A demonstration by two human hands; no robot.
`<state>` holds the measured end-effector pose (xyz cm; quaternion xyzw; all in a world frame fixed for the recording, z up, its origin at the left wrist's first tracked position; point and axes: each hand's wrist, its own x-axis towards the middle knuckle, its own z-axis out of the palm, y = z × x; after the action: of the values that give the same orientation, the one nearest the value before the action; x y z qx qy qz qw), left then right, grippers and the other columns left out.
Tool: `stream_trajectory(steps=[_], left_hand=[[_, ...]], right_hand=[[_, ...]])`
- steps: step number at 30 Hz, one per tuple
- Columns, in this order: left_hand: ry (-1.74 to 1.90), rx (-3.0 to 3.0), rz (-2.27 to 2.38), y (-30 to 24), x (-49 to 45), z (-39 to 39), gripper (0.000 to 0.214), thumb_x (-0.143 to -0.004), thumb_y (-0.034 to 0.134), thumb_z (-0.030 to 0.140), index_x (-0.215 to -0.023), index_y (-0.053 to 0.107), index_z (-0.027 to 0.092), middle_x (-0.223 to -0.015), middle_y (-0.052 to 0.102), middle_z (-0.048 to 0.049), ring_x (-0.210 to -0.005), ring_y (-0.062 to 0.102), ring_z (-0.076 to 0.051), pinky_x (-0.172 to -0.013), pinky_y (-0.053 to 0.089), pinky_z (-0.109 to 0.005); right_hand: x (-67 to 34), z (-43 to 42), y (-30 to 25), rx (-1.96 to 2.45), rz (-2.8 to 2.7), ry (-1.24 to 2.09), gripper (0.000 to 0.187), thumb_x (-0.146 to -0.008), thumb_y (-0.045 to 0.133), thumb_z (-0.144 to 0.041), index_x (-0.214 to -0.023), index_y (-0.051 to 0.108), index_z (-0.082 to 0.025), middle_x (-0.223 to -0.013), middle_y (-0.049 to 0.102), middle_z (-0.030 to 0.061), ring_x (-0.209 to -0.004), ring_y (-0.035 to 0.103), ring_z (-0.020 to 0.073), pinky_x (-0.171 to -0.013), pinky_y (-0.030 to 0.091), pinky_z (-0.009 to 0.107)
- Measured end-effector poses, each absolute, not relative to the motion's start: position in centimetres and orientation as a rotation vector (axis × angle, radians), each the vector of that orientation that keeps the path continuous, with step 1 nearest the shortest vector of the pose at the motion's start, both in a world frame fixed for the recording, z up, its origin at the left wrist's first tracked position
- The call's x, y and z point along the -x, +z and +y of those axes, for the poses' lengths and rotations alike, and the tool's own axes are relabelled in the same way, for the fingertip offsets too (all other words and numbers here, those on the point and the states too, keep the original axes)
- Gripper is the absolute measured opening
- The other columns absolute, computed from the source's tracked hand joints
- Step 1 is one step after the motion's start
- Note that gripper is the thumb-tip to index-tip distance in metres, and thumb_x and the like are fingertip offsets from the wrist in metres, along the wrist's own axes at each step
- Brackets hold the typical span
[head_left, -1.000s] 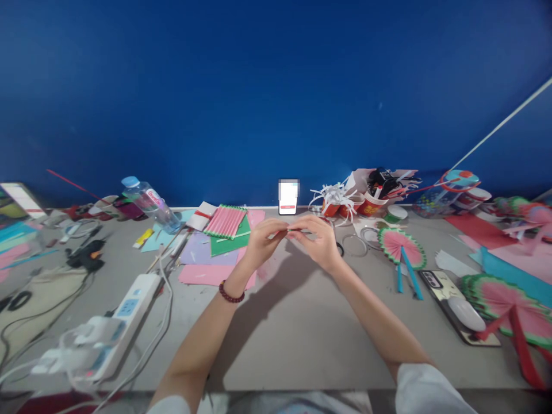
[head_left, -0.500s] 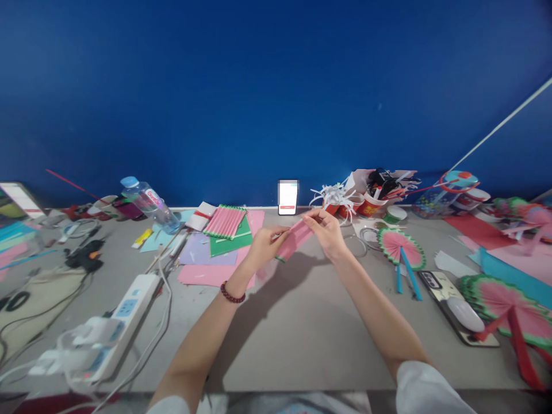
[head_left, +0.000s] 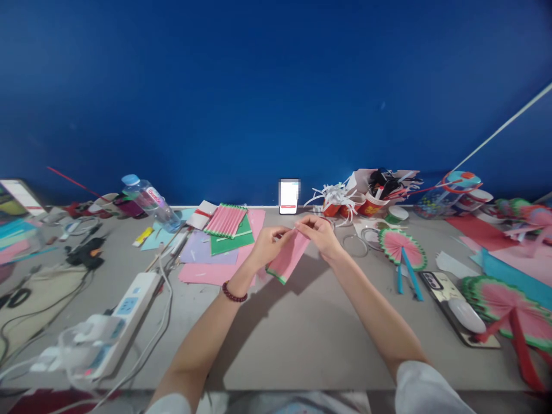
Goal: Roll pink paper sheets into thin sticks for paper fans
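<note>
Left hand, right hand pinching pink paper — partly hiding its top.
I'm seeing it hanging lower below them than before.

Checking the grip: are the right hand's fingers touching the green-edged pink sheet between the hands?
Touching. The head view shows the right hand's fingers pinching the pink sheet at its upper end.

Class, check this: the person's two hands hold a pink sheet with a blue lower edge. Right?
The edge colour is wrong: the left hand and right hand hold a pink sheet with a green lower edge, as the head view shows.
</note>
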<state>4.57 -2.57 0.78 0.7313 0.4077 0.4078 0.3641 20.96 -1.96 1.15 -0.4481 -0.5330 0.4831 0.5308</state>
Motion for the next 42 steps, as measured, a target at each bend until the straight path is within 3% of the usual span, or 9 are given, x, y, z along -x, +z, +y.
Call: stream_trajectory(steps=[7, 10, 16, 18, 29, 36, 42], left_hand=[[1.191, -1.817, 1.107, 1.3, -4.7, -2.9, 0.039, -0.084, 0.055, 0.046, -0.075, 0.070, 0.011, -0.067, 0.066, -0.0030, -0.059, 0.054, -0.011, -0.051, 0.040, -0.021], [1.126, -1.723, 1.093, 1.6, -4.6, -2.8, 0.038, -0.082, 0.058, 0.046, -0.075, 0.070, 0.011, -0.067, 0.067, -0.0032, -0.058, 0.054, -0.011, -0.051, 0.041, -0.021], [0.915, -1.557, 0.920, 0.2, -4.3, -2.0, 0.034, -0.077, 0.066, 0.042, -0.098, 0.070, 0.016, -0.093, 0.073, -0.0072, -0.075, 0.065, -0.016, -0.061, 0.051, -0.024], [0.855, -1.497, 0.904, -0.4, -4.1, -1.6, 0.040, -0.074, 0.070, 0.040, -0.105, 0.068, 0.015, -0.093, 0.073, -0.0083, -0.075, 0.067, -0.017, -0.062, 0.053, -0.025], [0.687, -1.440, 0.851, 0.8, -2.3, -1.0, 0.042, -0.073, 0.071, 0.036, -0.108, 0.067, 0.013, -0.106, 0.070, -0.0109, -0.095, 0.065, -0.021, -0.088, 0.050, -0.033], [0.711, -1.465, 0.847, 0.7, -1.9, -0.8, 0.039, -0.070, 0.073, 0.036, -0.101, 0.069, 0.013, -0.096, 0.072, -0.0088, -0.085, 0.066, -0.018, -0.079, 0.051, -0.029], [0.684, -1.605, 0.926, 0.7, -2.5, -1.2, 0.022, -0.073, 0.068, 0.031, -0.085, 0.069, 0.012, -0.082, 0.071, -0.0065, -0.073, 0.064, -0.013, -0.070, 0.050, -0.024]], right_hand=[[-20.8, -2.1, 1.2, 1.037, -1.280, 1.212, 0.035, -0.061, 0.074, -0.043, -0.085, 0.068, -0.018, -0.075, 0.069, 0.0009, -0.063, 0.057, 0.0107, -0.057, 0.042, 0.023], [-20.7, -2.2, 1.4, 1.029, -1.242, 1.228, 0.030, -0.063, 0.073, -0.042, -0.080, 0.068, -0.018, -0.074, 0.070, 0.0015, -0.065, 0.059, 0.0118, -0.061, 0.044, 0.024], [-21.7, -1.7, 1.5, 1.076, -1.065, 1.169, 0.027, -0.060, 0.074, -0.041, -0.070, 0.063, -0.018, -0.060, 0.062, -0.0031, -0.052, 0.053, 0.0097, -0.053, 0.041, 0.023], [-22.4, -1.3, 1.5, 1.076, -0.987, 1.115, 0.027, -0.059, 0.074, -0.039, -0.069, 0.061, -0.018, -0.059, 0.059, -0.0044, -0.051, 0.051, 0.0089, -0.050, 0.038, 0.022], [-23.9, -0.4, 1.8, 1.103, -0.878, 1.069, 0.028, -0.055, 0.075, -0.041, -0.068, 0.060, -0.020, -0.056, 0.054, -0.0055, -0.051, 0.046, 0.0089, -0.049, 0.034, 0.023], [-23.7, -0.1, 1.5, 1.117, -0.780, 1.159, 0.024, -0.053, 0.072, -0.035, -0.067, 0.059, -0.020, -0.060, 0.057, -0.0041, -0.055, 0.050, 0.0108, -0.053, 0.037, 0.024], [-23.2, -0.1, 0.9, 1.160, -0.908, 1.053, 0.021, -0.058, 0.066, -0.037, -0.066, 0.055, -0.021, -0.058, 0.054, -0.0045, -0.054, 0.047, 0.0112, -0.053, 0.034, 0.025]])
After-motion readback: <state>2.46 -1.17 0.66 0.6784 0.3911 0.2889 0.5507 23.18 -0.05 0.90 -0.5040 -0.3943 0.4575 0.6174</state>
